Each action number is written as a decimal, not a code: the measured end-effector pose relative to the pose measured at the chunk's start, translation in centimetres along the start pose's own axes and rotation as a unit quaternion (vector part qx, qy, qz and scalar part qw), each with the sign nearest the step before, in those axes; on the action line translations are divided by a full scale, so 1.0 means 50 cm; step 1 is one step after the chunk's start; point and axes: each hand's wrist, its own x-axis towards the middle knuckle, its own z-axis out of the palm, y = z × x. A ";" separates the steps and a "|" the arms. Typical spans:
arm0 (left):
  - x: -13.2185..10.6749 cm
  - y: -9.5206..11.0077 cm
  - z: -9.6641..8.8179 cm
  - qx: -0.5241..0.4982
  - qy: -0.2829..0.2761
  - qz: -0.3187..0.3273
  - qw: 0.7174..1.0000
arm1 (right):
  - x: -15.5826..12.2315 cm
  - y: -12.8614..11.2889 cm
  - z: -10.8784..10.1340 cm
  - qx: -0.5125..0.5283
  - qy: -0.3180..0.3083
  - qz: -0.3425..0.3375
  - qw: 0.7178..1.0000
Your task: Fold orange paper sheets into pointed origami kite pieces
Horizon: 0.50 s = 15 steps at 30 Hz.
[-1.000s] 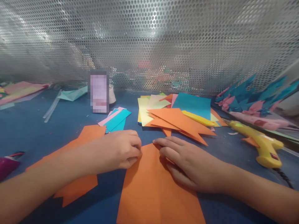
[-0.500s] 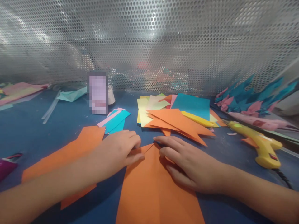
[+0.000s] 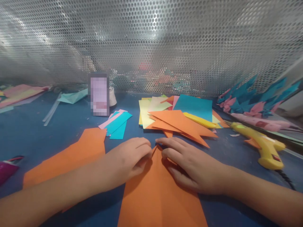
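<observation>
A person sits at a blue table [image 3: 35,132]. An orange sheet [image 3: 161,195] lies flat on it, right in front of them, in the near middle. The far end of the sheet comes to a point, and both hands meet there.

The left hand [image 3: 127,160] is curled, with its fingers bent down onto the left side of the point. I cannot tell if it pinches the paper or only presses on it. The right hand [image 3: 189,167] is spread out, not closed around anything. It lies on the right side of the sheet with its fingers pushing the paper down. The two hands are nearly touching at the tip.

Another orange paper [image 3: 71,154] lies to the left, partly under the left arm. Some blue strips [image 3: 117,123] lie just past it. Behind the hands is a pile of papers [image 3: 189,107] in blue, yellow and pink, with pointy orange pieces [image 3: 182,124] on top. A yellow cutter [image 3: 200,120] rests on the pile. To the right lies a yellow glue gun [image 3: 267,146], well apart from the hands. Paper flowers [image 3: 251,101] in blue and pink sit at the far right. A shiny wall [image 3: 151,41] full of little holes stands behind the table.
</observation>
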 end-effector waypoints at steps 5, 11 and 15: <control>0.000 0.006 -0.010 0.010 -0.036 0.049 0.998 | -0.001 0.000 0.000 -0.001 0.003 -0.003 1.000; 0.002 0.019 -0.033 -0.001 -0.068 0.032 0.997 | 0.000 0.001 0.002 0.009 0.007 -0.001 1.000; 0.007 0.009 -0.037 -0.022 -0.072 0.027 0.997 | 0.000 -0.002 -0.002 0.010 0.000 -0.002 1.000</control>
